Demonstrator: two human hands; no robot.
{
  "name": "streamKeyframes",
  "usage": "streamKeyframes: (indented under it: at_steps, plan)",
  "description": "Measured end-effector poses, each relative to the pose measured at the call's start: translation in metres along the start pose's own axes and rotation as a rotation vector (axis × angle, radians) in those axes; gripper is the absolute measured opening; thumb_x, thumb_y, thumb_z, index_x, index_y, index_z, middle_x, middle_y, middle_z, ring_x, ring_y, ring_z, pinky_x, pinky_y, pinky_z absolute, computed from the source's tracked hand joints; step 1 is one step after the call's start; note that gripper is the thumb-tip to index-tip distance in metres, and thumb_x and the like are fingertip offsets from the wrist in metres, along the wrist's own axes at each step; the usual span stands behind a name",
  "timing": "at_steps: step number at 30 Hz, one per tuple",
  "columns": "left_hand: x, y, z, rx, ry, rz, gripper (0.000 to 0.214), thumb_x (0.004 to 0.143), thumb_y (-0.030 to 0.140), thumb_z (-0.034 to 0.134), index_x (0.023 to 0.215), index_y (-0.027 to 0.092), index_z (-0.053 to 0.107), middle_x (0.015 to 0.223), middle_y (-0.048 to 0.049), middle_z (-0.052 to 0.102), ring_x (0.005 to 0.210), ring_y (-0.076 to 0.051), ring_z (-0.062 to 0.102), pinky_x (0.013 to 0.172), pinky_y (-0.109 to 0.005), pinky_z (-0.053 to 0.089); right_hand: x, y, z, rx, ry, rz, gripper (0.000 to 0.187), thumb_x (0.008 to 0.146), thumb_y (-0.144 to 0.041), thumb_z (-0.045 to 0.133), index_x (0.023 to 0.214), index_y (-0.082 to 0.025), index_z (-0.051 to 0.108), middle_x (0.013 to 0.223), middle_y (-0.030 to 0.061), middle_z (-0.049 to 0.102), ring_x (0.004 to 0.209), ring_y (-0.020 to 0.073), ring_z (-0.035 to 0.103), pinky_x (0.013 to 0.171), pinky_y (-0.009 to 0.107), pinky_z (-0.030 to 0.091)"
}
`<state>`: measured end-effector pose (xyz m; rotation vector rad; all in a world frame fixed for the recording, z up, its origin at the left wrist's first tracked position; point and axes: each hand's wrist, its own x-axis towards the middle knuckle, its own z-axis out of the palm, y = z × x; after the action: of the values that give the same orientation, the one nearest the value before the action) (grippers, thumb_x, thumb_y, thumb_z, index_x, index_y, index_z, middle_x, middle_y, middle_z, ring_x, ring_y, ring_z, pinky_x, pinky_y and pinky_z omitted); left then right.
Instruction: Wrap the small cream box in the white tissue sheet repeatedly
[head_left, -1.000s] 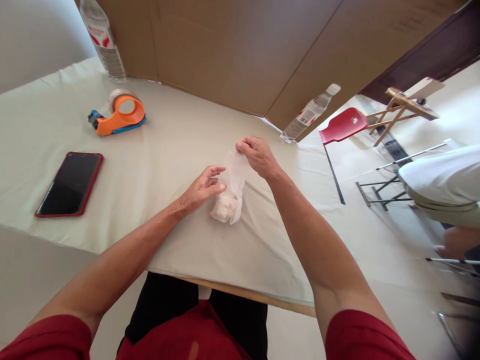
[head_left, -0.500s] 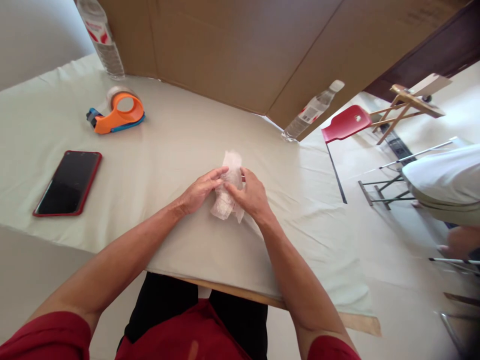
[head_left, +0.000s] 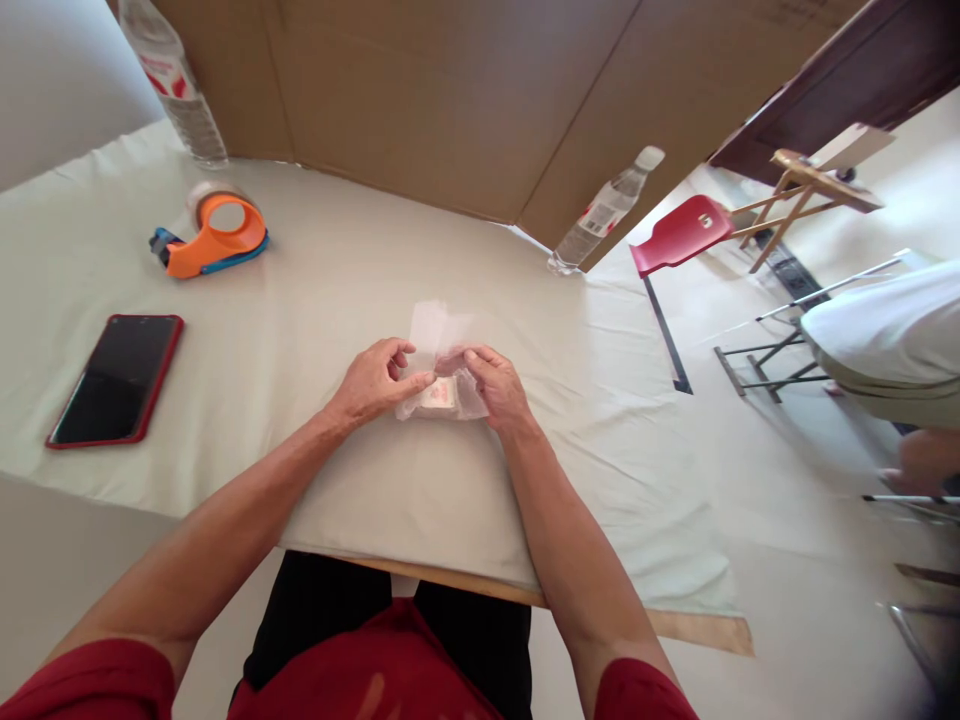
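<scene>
A sheet of translucent bubble wrap [head_left: 429,320] lies unfolded on the table in front of me, with a small pale box [head_left: 441,393] in its middle. Faint reddish print shows on the box. My left hand [head_left: 379,380] is at the wrap's left side, fingers curled and thumb pressed on the wrap at the edge of the box. On the other side my right hand [head_left: 495,385] pinches the wrap's right part between thumb and fingers. Its fingertips are partly hidden behind the film.
An orange and blue tape dispenser [head_left: 217,238] and a red-cased phone [head_left: 115,380] lie to the left. Water bottles stand at back left [head_left: 174,85] and back right [head_left: 606,212], by a cardboard panel [head_left: 420,110]. Right of the table are a red chair [head_left: 686,235] and a person [head_left: 889,335].
The bubble wrap, bunched into a narrow bundle before, is now spread open and the box shows. My hands have moved slightly apart. The whole view has shifted a little.
</scene>
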<state>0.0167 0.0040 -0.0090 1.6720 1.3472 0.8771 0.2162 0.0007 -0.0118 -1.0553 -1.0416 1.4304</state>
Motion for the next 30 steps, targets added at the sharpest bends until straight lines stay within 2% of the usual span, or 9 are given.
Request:
streamKeyframes:
  at_steps: [3, 7, 10, 14, 18, 21, 24, 27, 30]
  plan:
    - [0.001, 0.001, -0.001, -0.025, 0.019, -0.049, 0.019, 0.071, 0.034, 0.06, 0.078, 0.017, 0.065, 0.069, 0.0014, 0.06, 0.063, -0.013, 0.053, 0.06, -0.025, 0.042, 0.001, 0.002, 0.0, -0.013, 0.017, -0.018, 0.036, 0.073, -0.052, 0.075, 0.088, -0.02, 0.071, 0.087, 0.0048, 0.076, 0.086, 0.021, 0.072, 0.084, 0.037, 0.056]
    - [0.006, -0.002, -0.007, -0.283, 0.093, -0.153, 0.01, 0.068, 0.026, 0.057, 0.068, 0.017, 0.059, 0.06, 0.0021, 0.06, 0.057, -0.012, 0.054, 0.054, -0.023, 0.042, 0.007, 0.007, -0.009, 0.022, 0.249, -0.073, 0.033, 0.07, -0.048, 0.077, 0.086, -0.019, 0.069, 0.082, 0.0021, 0.072, 0.075, 0.0152, 0.068, 0.067, 0.028, 0.054]
    - [0.012, -0.006, -0.009, -0.486, 0.146, -0.27, 0.008, 0.066, 0.024, 0.059, 0.069, 0.017, 0.058, 0.061, 0.0006, 0.063, 0.055, -0.013, 0.057, 0.051, -0.023, 0.045, 0.014, 0.012, -0.02, -0.031, 0.402, -0.1, 0.028, 0.07, -0.043, 0.074, 0.081, -0.018, 0.067, 0.069, -0.0019, 0.065, 0.06, 0.0112, 0.059, 0.056, 0.025, 0.05]
    - [0.018, -0.012, -0.009, -0.496, 0.191, -0.349, 0.016, 0.065, 0.018, 0.057, 0.081, 0.016, 0.058, 0.065, 0.0004, 0.063, 0.055, -0.014, 0.06, 0.047, -0.022, 0.045, 0.022, 0.017, -0.037, -0.223, 0.529, -0.089, 0.024, 0.072, -0.035, 0.066, 0.088, -0.018, 0.064, 0.072, -0.0012, 0.062, 0.061, 0.0126, 0.057, 0.053, 0.026, 0.049]
    - [0.018, -0.014, -0.015, -0.268, 0.349, -0.184, 0.037, 0.067, 0.017, 0.059, 0.105, 0.016, 0.059, 0.089, -0.0045, 0.067, 0.07, -0.016, 0.063, 0.055, -0.025, 0.05, 0.02, 0.006, -0.045, -0.446, 0.694, -0.255, 0.036, 0.073, -0.031, 0.06, 0.107, -0.018, 0.059, 0.103, 0.0075, 0.067, 0.083, 0.0152, 0.062, 0.072, 0.031, 0.054]
    - [0.011, -0.008, -0.02, -0.069, 0.469, 0.136, 0.036, 0.076, 0.025, 0.062, 0.111, 0.017, 0.061, 0.103, -0.0072, 0.068, 0.091, -0.018, 0.065, 0.076, -0.031, 0.054, 0.008, -0.014, -0.038, -0.55, 0.516, -0.346, 0.04, 0.077, -0.037, 0.062, 0.112, -0.019, 0.06, 0.114, 0.0102, 0.066, 0.093, 0.017, 0.063, 0.082, 0.034, 0.054]
    - [0.002, -0.001, -0.019, 0.071, 0.342, 0.381, 0.034, 0.082, 0.034, 0.062, 0.112, 0.018, 0.063, 0.101, -0.0072, 0.072, 0.101, -0.022, 0.064, 0.092, -0.038, 0.052, -0.007, -0.034, -0.023, -0.66, 0.156, -0.216, 0.044, 0.078, -0.043, 0.067, 0.115, -0.019, 0.063, 0.107, 0.0087, 0.069, 0.09, 0.0186, 0.064, 0.081, 0.035, 0.053]
    - [-0.004, 0.003, -0.016, 0.207, 0.221, 0.44, 0.036, 0.079, 0.032, 0.063, 0.112, 0.018, 0.064, 0.098, -0.008, 0.073, 0.1, -0.024, 0.065, 0.095, -0.043, 0.049, -0.021, -0.044, -0.01, -0.806, 0.002, -0.145, 0.042, 0.077, -0.037, 0.07, 0.115, -0.018, 0.065, 0.092, 0.005, 0.071, 0.08, 0.0171, 0.062, 0.078, 0.034, 0.051]
    - [-0.007, 0.008, -0.024, 0.096, 0.011, 0.328, 0.039, 0.082, 0.028, 0.058, 0.119, 0.017, 0.063, 0.083, -0.0049, 0.073, 0.083, -0.021, 0.068, 0.081, -0.036, 0.053, -0.037, -0.05, -0.007, -0.814, -0.146, -0.178, 0.033, 0.083, -0.033, 0.065, 0.113, -0.019, 0.068, 0.085, 0.0019, 0.069, 0.078, 0.0154, 0.062, 0.079, 0.032, 0.05]
